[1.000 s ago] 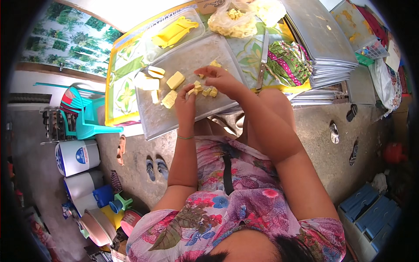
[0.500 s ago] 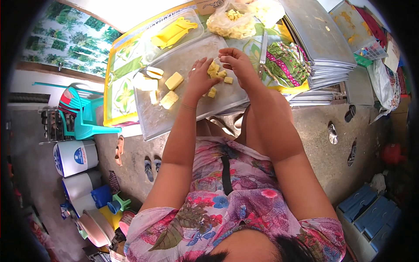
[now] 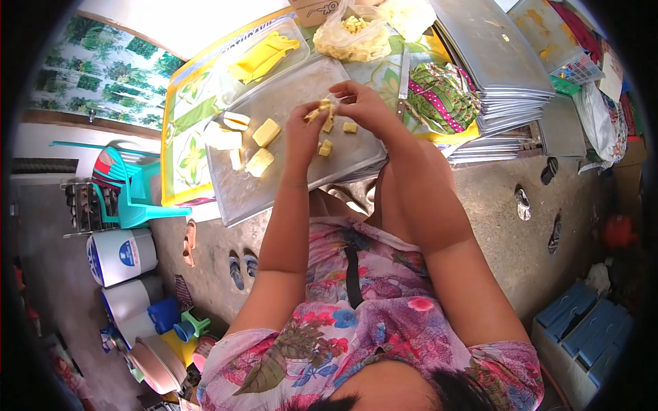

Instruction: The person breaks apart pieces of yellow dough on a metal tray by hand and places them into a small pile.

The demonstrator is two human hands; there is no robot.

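Over a grey metal tray, my left hand closes its fingers round several small yellow pieces; whether they are cheese or butter I cannot tell. My right hand comes at them from the other side, thumb and fingers bent together in a pinch. Something pale and small shows at its fingertips, too blurred to name. Below the hands, a little yellow chunk and a yellow cube lie on the tray. Bigger yellow blocks and a pale wrapper are at its left side.
Beyond the tray stand a clear container with yellow gloves and a plastic bag of yellow cubes. A knife lies beside a green patterned cloth. Stacked metal trays rise at right; a turquoise chair is at left.
My left hand has gone from lying spread over the yellow pieces to gripping several, raised between both hands. My right hand has lowered slightly and moved left toward them.
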